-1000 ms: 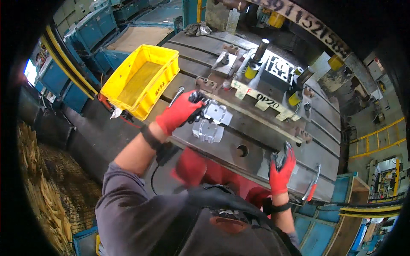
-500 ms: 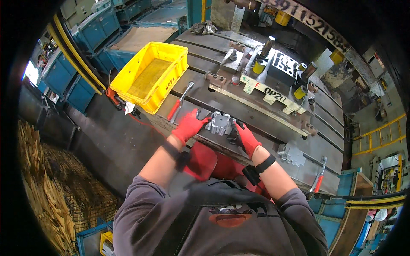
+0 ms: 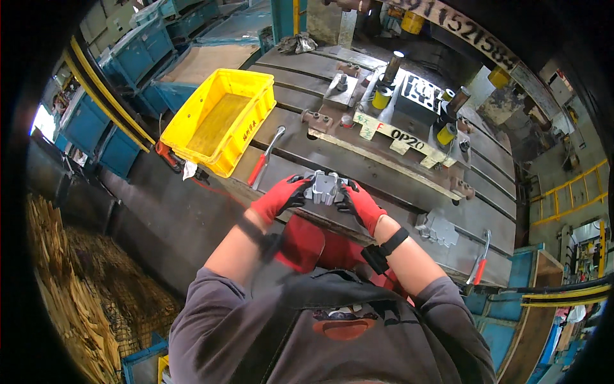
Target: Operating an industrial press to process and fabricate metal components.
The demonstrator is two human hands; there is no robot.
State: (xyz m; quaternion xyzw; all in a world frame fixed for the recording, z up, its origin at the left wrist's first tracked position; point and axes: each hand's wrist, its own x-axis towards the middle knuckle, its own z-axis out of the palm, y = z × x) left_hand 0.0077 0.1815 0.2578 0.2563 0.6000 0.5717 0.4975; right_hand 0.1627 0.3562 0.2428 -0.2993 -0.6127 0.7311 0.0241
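Observation:
A formed grey sheet-metal part [image 3: 326, 188] lies between my hands at the near edge of the slotted press bed [image 3: 288, 151]. My left hand [image 3: 286, 194], in a red glove with black fingers, grips the part's left side. From the right, my right hand [image 3: 361, 203] in a matching glove is closed on the opposite side. Just beyond my left hand lies a red-handled ratchet wrench [image 3: 262, 164]. Right of my right hand, flat grey metal blanks [image 3: 437, 229] rest on the bed.
A yellow plastic crate [image 3: 220, 121] stands at the bed's left corner. Across the middle sits a die [image 3: 409, 105] with guide posts. A second red-handled wrench [image 3: 481, 259] lies at the right edge. A wire cage of wood scraps [image 3: 89, 269] stands at lower left.
Both hands have closed in on the sheet-metal part, which now appears tilted. The view has shifted slightly.

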